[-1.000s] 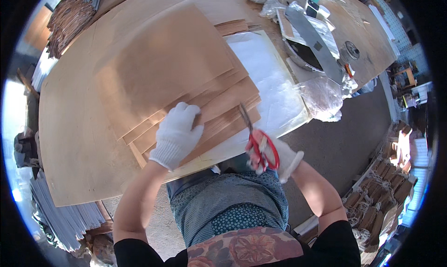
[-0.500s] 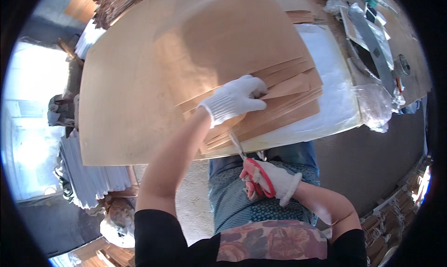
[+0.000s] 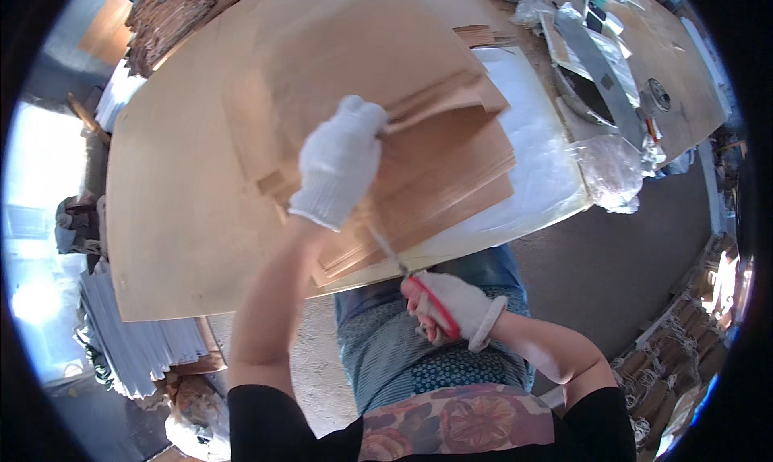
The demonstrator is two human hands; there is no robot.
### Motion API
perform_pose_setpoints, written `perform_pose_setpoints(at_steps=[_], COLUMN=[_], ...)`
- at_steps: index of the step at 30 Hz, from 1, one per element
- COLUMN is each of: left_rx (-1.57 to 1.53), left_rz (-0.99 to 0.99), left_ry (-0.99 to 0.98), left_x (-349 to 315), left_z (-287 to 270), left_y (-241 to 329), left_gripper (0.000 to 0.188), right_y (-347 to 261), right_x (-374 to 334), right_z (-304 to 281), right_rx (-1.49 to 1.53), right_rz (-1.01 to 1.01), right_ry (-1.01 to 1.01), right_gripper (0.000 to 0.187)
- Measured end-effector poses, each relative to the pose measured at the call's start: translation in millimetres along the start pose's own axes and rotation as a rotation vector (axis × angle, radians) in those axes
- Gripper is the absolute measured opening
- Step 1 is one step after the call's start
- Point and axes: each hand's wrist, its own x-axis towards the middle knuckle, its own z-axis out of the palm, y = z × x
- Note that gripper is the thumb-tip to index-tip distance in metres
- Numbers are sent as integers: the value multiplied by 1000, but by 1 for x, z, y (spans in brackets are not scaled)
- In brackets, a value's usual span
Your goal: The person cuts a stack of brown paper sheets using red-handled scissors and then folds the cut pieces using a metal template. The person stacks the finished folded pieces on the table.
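Observation:
In a white knitted glove, my left hand (image 3: pixel 342 162) grips the near edge of a brown paper sheet (image 3: pixel 354 51) and lifts it, so that the edge buckles to the right of the fingers. Below it lies a fanned stack of brown paper (image 3: pixel 451 172), its layered edges toward me. My right hand (image 3: pixel 463 301), gloved in white with the fingertips bare, is closed round red-handled scissors (image 3: pixel 439 307). Their blades point up and left over the stack's near edge; the tips are blurred, and whether they touch paper I cannot tell.
The stack rests on a wide board table (image 3: pixel 173 220), partly over a white sheet (image 3: pixel 535 124). Farther right are crumpled clear plastic (image 3: pixel 608 168), a grey strip (image 3: pixel 592 67) and a tape roll (image 3: pixel 659 95). A brown bundle (image 3: pixel 169 19) stands at the far left.
My left hand has moved left and turned upward, pulling up the paper's edge. The scissors' blades, spread before, now look closer together, and their tips have come over the stack's near edge.

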Motion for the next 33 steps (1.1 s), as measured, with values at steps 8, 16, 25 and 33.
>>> perform_pose_setpoints(at_steps=[8, 16, 25, 33], left_rx=[-24, 65, 96, -31], left_rz=[-8, -143, -200, -195], left_ry=[-228, -338, -312, -258], left_x=[-43, -42, -42, -46], left_z=[36, 38, 40, 40], left_y=[23, 52, 59, 42], left_gripper=[30, 52, 44, 29], right_y=[-17, -12, -13, -21], right_x=[-36, -49, -38, -63], right_z=[-42, -54, -67, -109], right_rx=[539, 338, 410, 192], right_rz=[-187, -142, -184, -177], right_ry=[118, 146, 50, 421], right_gripper=[94, 85, 84, 66])
